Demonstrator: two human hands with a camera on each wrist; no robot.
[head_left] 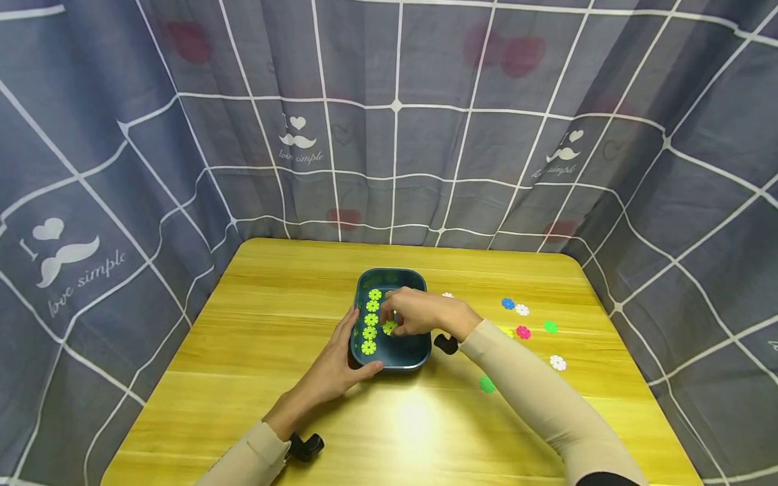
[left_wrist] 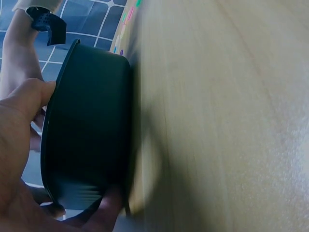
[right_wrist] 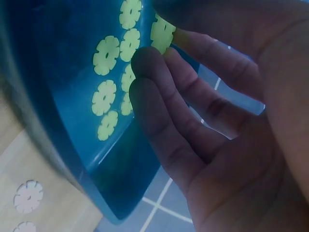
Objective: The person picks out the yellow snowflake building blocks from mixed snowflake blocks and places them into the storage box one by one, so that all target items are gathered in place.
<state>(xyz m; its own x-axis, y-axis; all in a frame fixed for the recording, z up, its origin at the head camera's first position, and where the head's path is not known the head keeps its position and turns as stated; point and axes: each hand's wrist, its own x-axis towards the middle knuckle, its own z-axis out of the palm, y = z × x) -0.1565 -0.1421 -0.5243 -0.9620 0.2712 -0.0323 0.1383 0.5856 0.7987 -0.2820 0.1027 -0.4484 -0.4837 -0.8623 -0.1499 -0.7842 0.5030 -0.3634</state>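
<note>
A dark teal plastic tray (head_left: 404, 356) with raised walls rests on the table. My left hand (head_left: 328, 370) grips its near-left corner; the thumb lies at the front rim and the fingers along the left wall. Inside, several yellow-green flower-shaped discs (head_left: 371, 320) form a column by the left wall, with a second column beside it partly hidden by my right hand (head_left: 425, 312). That hand reaches down into the tray from the right. In the right wrist view it pinches a yellow-green flower disc (right_wrist: 162, 35) between thumb and fingertips, close to the laid discs (right_wrist: 105, 55).
Loose flower discs lie scattered on the wooden table (head_left: 267, 304) to the tray's right: a blue one (head_left: 507, 304), a pink one (head_left: 523, 332), a white one (head_left: 558, 363) and a green one (head_left: 487, 385) among them. A gray-blue checked curtain (head_left: 365, 142) surrounds the table's back and sides.
</note>
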